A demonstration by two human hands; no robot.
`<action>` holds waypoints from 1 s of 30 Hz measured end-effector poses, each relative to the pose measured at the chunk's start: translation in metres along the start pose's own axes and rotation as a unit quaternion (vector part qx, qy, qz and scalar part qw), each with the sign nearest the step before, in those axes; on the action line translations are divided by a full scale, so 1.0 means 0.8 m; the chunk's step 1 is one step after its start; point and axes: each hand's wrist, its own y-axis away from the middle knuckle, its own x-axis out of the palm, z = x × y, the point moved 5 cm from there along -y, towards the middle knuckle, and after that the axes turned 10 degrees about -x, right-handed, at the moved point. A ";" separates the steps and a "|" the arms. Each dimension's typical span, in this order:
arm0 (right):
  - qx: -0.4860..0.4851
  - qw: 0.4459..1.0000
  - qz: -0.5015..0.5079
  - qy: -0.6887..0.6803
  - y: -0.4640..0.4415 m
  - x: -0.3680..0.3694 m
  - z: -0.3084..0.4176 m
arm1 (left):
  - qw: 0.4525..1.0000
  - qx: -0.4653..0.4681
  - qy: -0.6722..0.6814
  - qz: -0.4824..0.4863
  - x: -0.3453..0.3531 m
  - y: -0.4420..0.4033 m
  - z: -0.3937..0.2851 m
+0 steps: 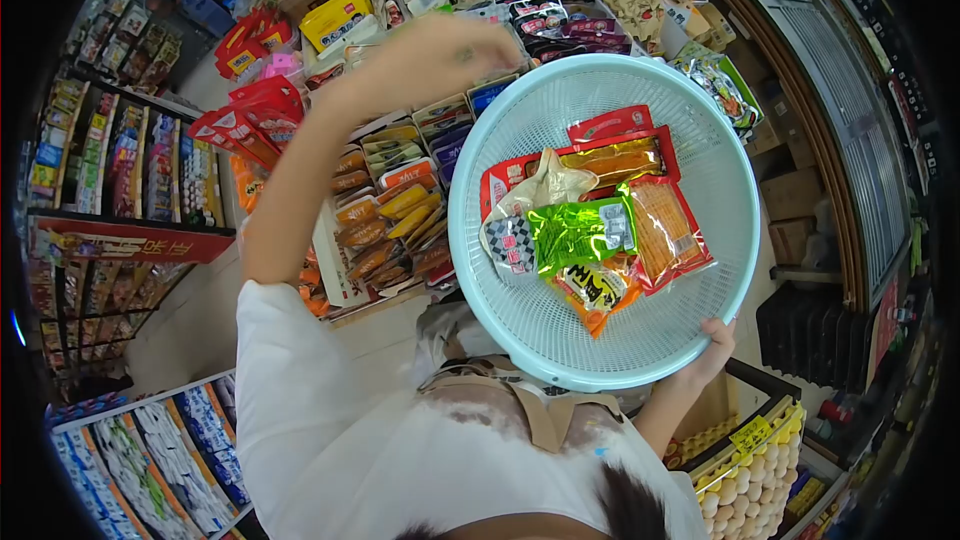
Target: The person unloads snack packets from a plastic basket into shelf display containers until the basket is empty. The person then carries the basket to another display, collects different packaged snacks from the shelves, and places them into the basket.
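My right hand (708,352) grips the lower right rim of a light blue plastic basket (600,365), with its fingers partly hidden by the basket. Inside lie a green snack packet (585,232), a red-edged packet with a clear front (665,235), a silver pouch (545,190), a black, yellow and orange packet (595,290) and red packets behind them. My left hand (460,52) is stretched forward over the snack display, close to the basket's upper left rim. Motion blurs its fingers, so I cannot make out whether they hold anything.
Boxes of orange and brown packets (395,210) stand left of the basket. A yellow bag (337,18) and dark pouches (565,20) fill the display ahead. Stacked eggs (750,485) are at lower right, shelves (125,160) at left, cardboard boxes (790,190) at right.
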 end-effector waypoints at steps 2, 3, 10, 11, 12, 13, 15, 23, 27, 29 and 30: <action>-0.002 1.000 0.005 -0.003 -0.002 0.001 0.001 | 0.986 -0.083 -0.101 -0.100 -0.032 -0.027 0.070; 0.000 1.000 0.002 -0.004 -0.003 0.002 0.002 | 0.972 -0.137 -0.140 -0.129 -0.043 -0.038 0.106; 0.044 0.998 -0.012 -0.032 -0.003 0.003 0.003 | 0.916 -0.304 -0.250 -0.077 0.001 -0.094 0.331; 0.039 0.999 -0.016 -0.033 0.000 0.005 0.003 | 0.903 -0.340 -0.260 -0.047 0.010 -0.100 0.343; 0.023 0.999 -0.037 -0.032 0.005 0.006 0.004 | 0.898 -0.346 -0.270 -0.039 0.016 -0.104 0.351; 0.006 0.998 -0.056 -0.031 0.007 0.007 0.004 | 0.900 -0.340 -0.269 -0.042 0.017 -0.108 0.344; 0.003 0.998 -0.061 -0.025 0.011 0.002 0.001 | 0.894 -0.352 -0.275 -0.043 0.019 -0.107 0.331; 0.012 0.998 -0.063 -0.012 0.022 0.034 0.001 | 0.937 -0.279 -0.151 -0.145 -0.026 -0.132 0.329; 0.011 0.999 -0.040 -0.009 0.020 0.034 0.002 | 0.917 -0.200 -0.154 -0.308 -0.118 -0.115 0.248; 0.010 1.000 -0.028 -0.008 0.014 0.045 0.004 | 0.909 -0.055 0.036 -0.411 -0.142 -0.072 0.109; 0.013 1.000 -0.021 -0.011 0.014 0.049 0.006 | 0.905 -0.017 0.059 -0.421 -0.136 -0.054 0.066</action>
